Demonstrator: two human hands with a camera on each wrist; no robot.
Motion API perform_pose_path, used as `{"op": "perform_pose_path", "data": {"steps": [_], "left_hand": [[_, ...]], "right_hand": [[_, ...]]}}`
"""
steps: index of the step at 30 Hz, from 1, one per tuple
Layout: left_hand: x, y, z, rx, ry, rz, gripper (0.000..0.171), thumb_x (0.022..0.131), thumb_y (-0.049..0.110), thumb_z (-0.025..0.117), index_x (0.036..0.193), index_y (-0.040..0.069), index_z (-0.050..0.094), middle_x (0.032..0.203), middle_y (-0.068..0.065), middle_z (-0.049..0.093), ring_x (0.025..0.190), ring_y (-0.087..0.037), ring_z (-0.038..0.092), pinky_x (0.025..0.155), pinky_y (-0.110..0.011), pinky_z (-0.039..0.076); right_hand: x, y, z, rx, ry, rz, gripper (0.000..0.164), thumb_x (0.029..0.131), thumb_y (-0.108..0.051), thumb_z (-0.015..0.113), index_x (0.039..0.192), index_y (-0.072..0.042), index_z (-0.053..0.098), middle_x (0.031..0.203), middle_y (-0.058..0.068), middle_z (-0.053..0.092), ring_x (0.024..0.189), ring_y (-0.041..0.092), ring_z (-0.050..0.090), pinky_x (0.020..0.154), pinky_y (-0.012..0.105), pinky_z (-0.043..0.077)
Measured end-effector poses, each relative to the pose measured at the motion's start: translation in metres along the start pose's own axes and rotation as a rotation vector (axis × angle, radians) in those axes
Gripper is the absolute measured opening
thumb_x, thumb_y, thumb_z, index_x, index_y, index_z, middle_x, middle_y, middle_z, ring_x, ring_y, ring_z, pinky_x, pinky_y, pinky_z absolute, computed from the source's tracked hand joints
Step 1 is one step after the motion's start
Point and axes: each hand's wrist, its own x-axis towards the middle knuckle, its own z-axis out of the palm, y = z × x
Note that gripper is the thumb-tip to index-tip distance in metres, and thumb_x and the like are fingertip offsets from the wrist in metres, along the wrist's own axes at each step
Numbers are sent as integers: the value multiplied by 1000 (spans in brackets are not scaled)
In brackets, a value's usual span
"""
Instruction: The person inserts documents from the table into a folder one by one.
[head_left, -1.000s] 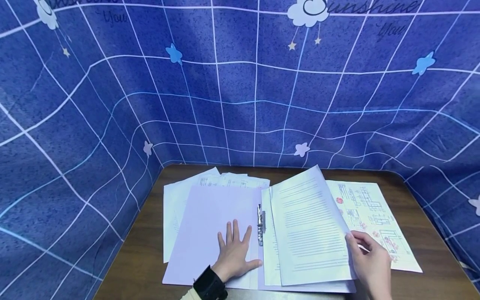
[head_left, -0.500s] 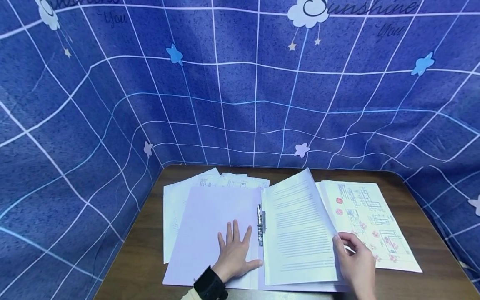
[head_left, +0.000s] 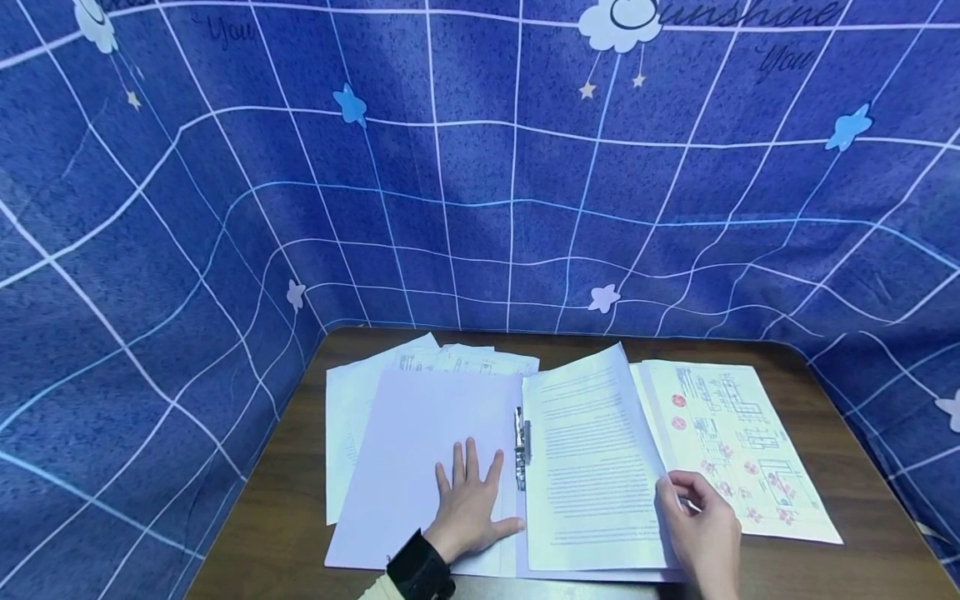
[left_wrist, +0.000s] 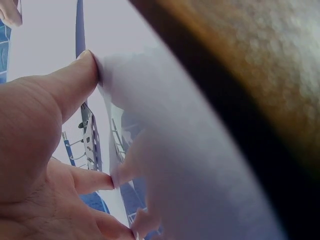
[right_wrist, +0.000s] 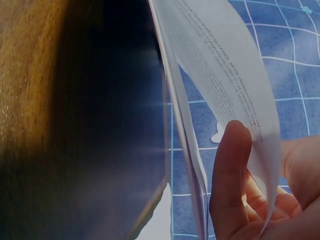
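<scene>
Pinching the printed sheet (head_left: 596, 467) by its right edge, the right hand (head_left: 702, 521) should guide it gently, avoiding creases. The left hand (head_left: 468, 508), spread on the lilac folder (head_left: 420, 417), would best press steadily, anchoring the metal clip (head_left: 520, 450) just left of the sheet; a stamped drawing (head_left: 757, 450) lies farther right.

Print on the lifted page (head_left: 592, 467) is too small to read, as is the fine detail on the drawing sheet (head_left: 738, 442), which the right hand (head_left: 701, 517) partly covers. The purple folder (head_left: 427, 408) hides much of the loose sheets (head_left: 345, 433). The left hand (left_wrist: 45, 145) is cut off by its wrist view's left and bottom edges. The worktop (head_left: 262, 533) blurs in both wrist views; the head view's top edge crops the cloth's white clouds (head_left: 600, 37).
</scene>
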Motion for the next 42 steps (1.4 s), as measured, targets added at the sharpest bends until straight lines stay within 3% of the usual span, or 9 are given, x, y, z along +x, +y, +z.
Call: {"op": "perform_pose_path", "data": {"steps": [6, 16, 24, 33, 37, 42], "left_hand": [[1, -1, 1, 9, -4, -5, 104, 80, 67, 76, 158, 7, 40, 163, -39, 10, 150, -59, 3, 109, -83, 4], [1, 0, 2, 6, -7, -16, 105, 79, 67, 76, 158, 7, 40, 163, -39, 9, 150, -59, 2, 109, -83, 2], [1, -1, 3, 10, -1, -14, 105, 79, 68, 76, 158, 8, 40, 163, -38, 9, 150, -59, 2, 109, -82, 3], [1, 0, 2, 11, -5, -15, 105, 79, 67, 76, 158, 8, 39, 163, -38, 9, 150, -59, 1, 109, -82, 3], [1, 0, 2, 14, -2, -11, 105, 79, 66, 77, 158, 7, 40, 163, -39, 9, 150, -59, 2, 109, -83, 3], [2, 0, 2, 15, 0, -10, 105, 79, 66, 77, 157, 7, 40, 163, -39, 9, 150, -60, 2, 108, -83, 4]], "right_hand": [[1, 0, -2, -11, -43, 20, 18, 90, -15, 75, 104, -3, 74, 90, 15, 77, 75, 23, 73, 59, 7, 41], [-1, 1, -3, -51, -69, -19, 34, 87, -11, 78, 119, -8, 70, 85, 14, 77, 68, 22, 73, 58, 19, 48], [0, 3, 2, -120, -67, -20, 36, 88, -12, 75, 123, -5, 68, 88, 18, 75, 67, 24, 69, 62, 33, 49], [1, 6, 5, -198, -126, 56, 44, 90, -16, 75, 130, -2, 65, 96, 23, 73, 75, 29, 69, 69, 47, 51], [2, 7, 6, -247, -156, 102, 48, 89, -18, 78, 132, -3, 63, 100, 23, 72, 78, 32, 68, 68, 47, 49], [1, 10, 7, -307, -194, 96, 53, 86, -20, 83, 132, -2, 63, 98, 20, 70, 76, 29, 64, 63, 43, 47]]}}
